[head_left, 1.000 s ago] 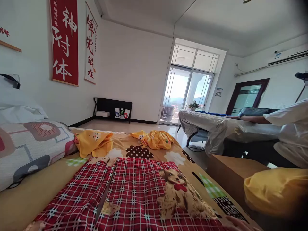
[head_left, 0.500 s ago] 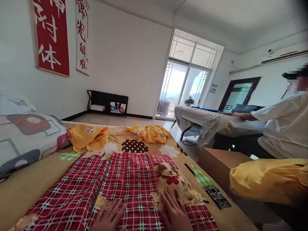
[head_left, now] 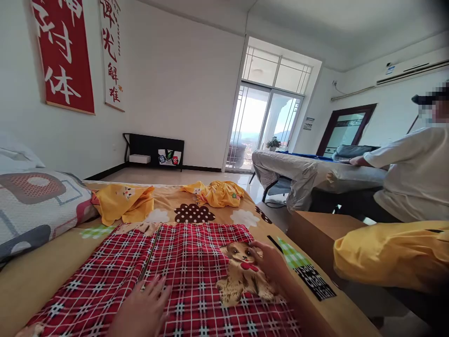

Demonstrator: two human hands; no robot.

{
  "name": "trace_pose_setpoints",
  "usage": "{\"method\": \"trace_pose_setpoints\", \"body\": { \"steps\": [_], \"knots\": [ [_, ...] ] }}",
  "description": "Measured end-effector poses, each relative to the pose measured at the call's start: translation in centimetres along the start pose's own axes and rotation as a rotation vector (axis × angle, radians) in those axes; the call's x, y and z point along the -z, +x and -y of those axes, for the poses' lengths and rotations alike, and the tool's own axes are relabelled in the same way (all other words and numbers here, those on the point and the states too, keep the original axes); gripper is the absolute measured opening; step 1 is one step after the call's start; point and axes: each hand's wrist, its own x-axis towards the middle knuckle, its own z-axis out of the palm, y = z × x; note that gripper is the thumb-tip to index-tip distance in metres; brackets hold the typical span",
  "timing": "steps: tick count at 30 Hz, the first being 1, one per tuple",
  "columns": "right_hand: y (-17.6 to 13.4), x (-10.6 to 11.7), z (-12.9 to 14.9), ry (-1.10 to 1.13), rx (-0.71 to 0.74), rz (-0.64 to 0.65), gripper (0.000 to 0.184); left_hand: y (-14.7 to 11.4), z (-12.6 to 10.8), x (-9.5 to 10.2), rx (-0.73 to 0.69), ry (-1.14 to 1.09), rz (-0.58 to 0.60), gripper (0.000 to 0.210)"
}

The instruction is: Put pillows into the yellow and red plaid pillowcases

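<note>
The left hand is lying over the red plaid cloth, fingers open and spread. The right hand is resting by the cloth's dog print; whether its fingers are gripping, I cannot tell. The cloth is covering the bed's near middle. Beyond, two yellow garments are lying apart.

Daylight enters through the glazed sliding doors, the sky beyond nearly blown out; a pale sheen lies on the tiled floor; the right hand looks darker than the left hand; wide-angle distortion tilts the red hanging scroll; black vignetting swallows the right edge; pixelation masks the co-worker's head.
</note>
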Motion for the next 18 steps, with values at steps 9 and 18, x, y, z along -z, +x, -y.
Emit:
{"method": "trace_pose_setpoints", "body": {
  "steps": [9, 18],
  "knots": [
    [8.0, -10.5, 4.2, -0.079, -0.189, 0.125, 0.054, 18.4, -7.7, -0.1, 0.141, -0.135, -0.114, 0.057],
    [9.2, -10.3, -6.0, -0.270, -0.232, 0.053, 0.057, 21.1, 3.9, -6.0, 0.492, -0.113, -0.124, 0.066]
  ]
}}
